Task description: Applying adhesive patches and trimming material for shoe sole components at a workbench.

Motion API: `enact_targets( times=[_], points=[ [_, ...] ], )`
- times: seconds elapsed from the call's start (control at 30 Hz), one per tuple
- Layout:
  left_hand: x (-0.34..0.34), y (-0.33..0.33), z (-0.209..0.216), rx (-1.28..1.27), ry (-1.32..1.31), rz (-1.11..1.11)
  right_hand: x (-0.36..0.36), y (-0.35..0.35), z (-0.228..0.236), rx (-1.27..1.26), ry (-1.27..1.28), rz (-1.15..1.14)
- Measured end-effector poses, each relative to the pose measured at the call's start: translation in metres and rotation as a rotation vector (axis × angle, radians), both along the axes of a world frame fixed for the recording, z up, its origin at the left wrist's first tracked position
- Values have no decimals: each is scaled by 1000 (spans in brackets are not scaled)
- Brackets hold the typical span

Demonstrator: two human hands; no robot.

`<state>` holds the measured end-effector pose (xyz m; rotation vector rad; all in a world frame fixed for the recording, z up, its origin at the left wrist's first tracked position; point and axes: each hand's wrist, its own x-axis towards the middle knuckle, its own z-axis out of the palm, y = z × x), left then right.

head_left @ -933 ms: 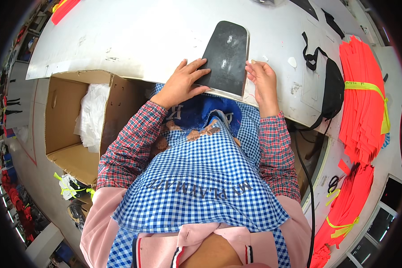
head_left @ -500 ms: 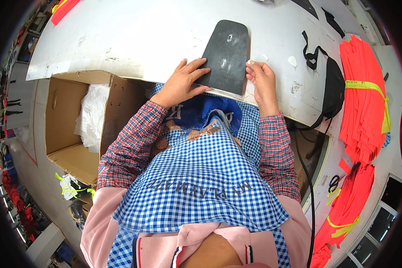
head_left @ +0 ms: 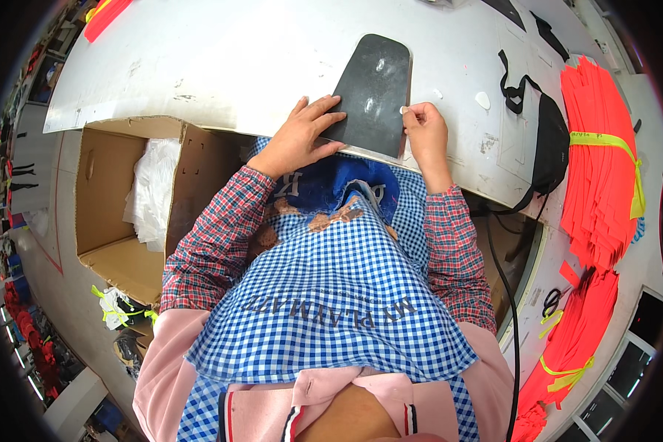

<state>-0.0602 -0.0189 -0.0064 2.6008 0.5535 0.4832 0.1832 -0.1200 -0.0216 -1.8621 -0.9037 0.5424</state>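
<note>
A dark, tapered panel (head_left: 374, 77) with a rounded far end and pale shiny marks lies on the white table at its near edge. A thin pale border shows along its right and near sides. My left hand (head_left: 300, 136) rests with fingers spread on the panel's lower left edge, pressing it flat. At the panel's right edge, my right hand (head_left: 427, 136) pinches a small white piece of tailor's chalk (head_left: 404, 110) between thumb and fingers. Another flat white chalk piece (head_left: 482, 100) lies on the table farther right.
An open cardboard box (head_left: 125, 191) with clear plastic bags (head_left: 153, 195) stands at the left. Right of the panel lies a black bag-like piece (head_left: 549, 140) with straps. Tied bundles of orange-red fabric (head_left: 597, 162) and black scissors (head_left: 551, 302) are at far right; a black cable (head_left: 510, 317) hangs down.
My right hand has moved slightly left, bringing the chalk to the panel's right edge. The panel has shifted very slightly; my left hand stays in place.
</note>
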Motion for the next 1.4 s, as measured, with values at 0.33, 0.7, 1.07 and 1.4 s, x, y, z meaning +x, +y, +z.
enact_targets(
  times=[0.33,0.7,1.07,1.4],
  points=[
    [0,-1,0,-6,4,3,-16,-9,19,48,-354,24],
    [16,3,2,6,-42,52,-24,-10,14,160,-555,132],
    [51,19,-9,45,1,76,-24,-9,13,160,-516,116],
    [53,11,-15,81,-7,131,-21,3,26,81,-249,67]
  ],
)
